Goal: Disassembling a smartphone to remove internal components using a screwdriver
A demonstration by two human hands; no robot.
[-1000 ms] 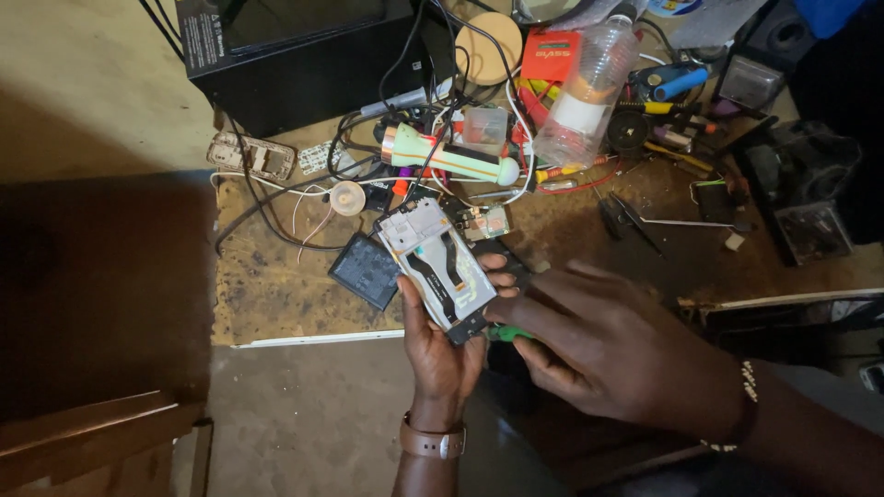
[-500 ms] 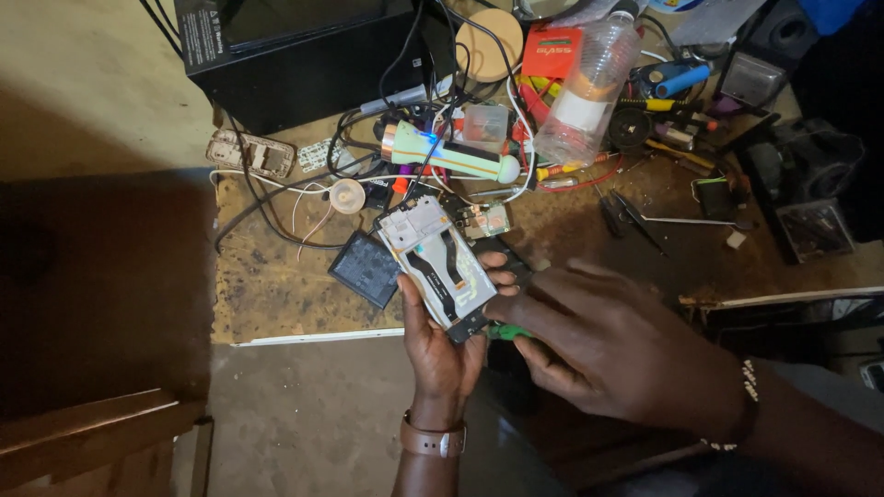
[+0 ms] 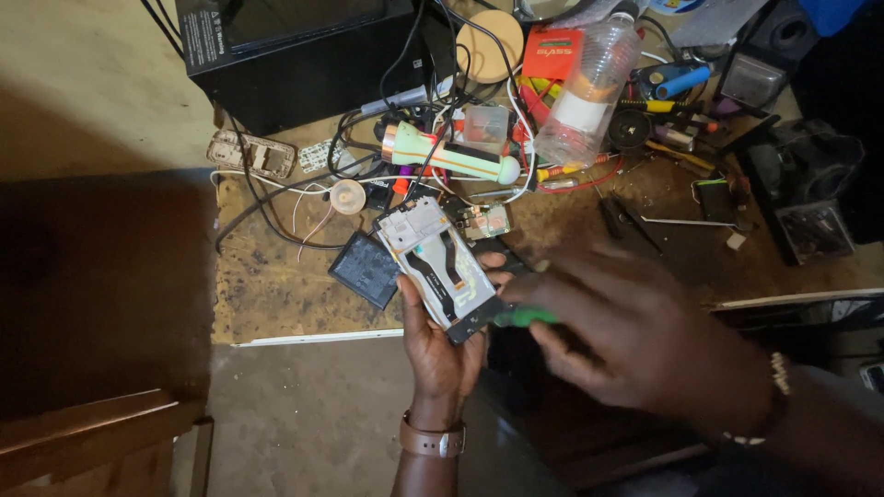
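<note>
- Your left hand (image 3: 440,345) grips the opened phone (image 3: 442,267) above the bench edge.
- Your right hand (image 3: 635,336), blurred, pinches a green tool (image 3: 523,317) at the phone's lower end.
- A red package (image 3: 551,53) lies behind, beside the clear bottle (image 3: 589,87).
- A black box (image 3: 304,51) stands at the back left.

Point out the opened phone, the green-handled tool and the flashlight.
opened phone (image 3: 440,267), head view, middle of its exposed inner frame.
green-handled tool (image 3: 525,317), head view, green handle beside the right hand.
flashlight (image 3: 447,156), head view, pale green barrel.
</note>
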